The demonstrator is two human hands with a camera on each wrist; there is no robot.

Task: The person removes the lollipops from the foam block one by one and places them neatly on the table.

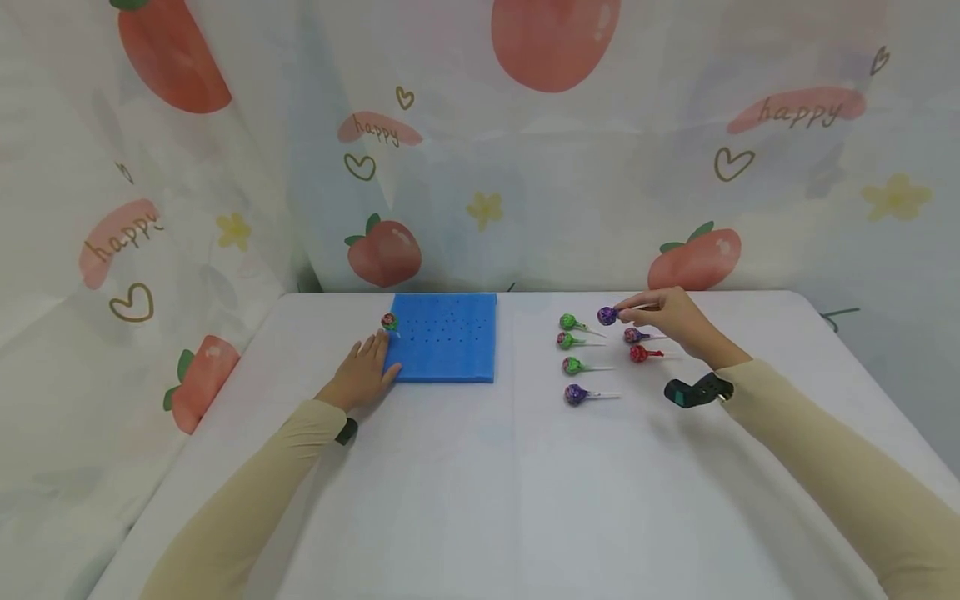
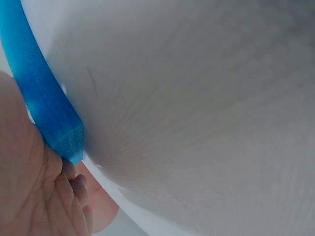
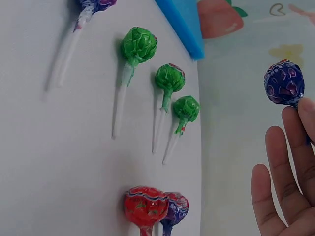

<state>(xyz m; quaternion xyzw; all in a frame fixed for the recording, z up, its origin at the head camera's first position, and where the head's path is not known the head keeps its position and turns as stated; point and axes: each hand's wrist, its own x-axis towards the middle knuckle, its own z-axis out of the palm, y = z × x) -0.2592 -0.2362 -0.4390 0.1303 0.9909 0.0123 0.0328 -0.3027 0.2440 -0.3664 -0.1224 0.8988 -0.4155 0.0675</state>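
Note:
My right hand (image 1: 675, 321) pinches a purple-wrapped lollipop (image 1: 607, 316) just below its head, raised off the table; in the right wrist view this lollipop (image 3: 284, 82) points upward, most of its stick hidden by the fingers. My left hand (image 1: 360, 373) rests with extended fingers against the left edge of a blue foam board (image 1: 442, 362) dotted with small holes. At that board's left side, by the fingertips, a red-and-green lollipop (image 1: 388, 321) stands on its stick. The left wrist view shows the palm (image 2: 24, 167) beside the board's blue edge (image 2: 54, 108).
Right of the board lie several green lollipops (image 1: 572, 366) and a purple lollipop (image 1: 576, 395) in a column, sticks pointing right. Under my right hand lie a red lollipop (image 1: 639, 354) and another purple lollipop (image 1: 633, 335). A patterned cloth (image 1: 570, 183) hangs behind the white table (image 1: 450, 500).

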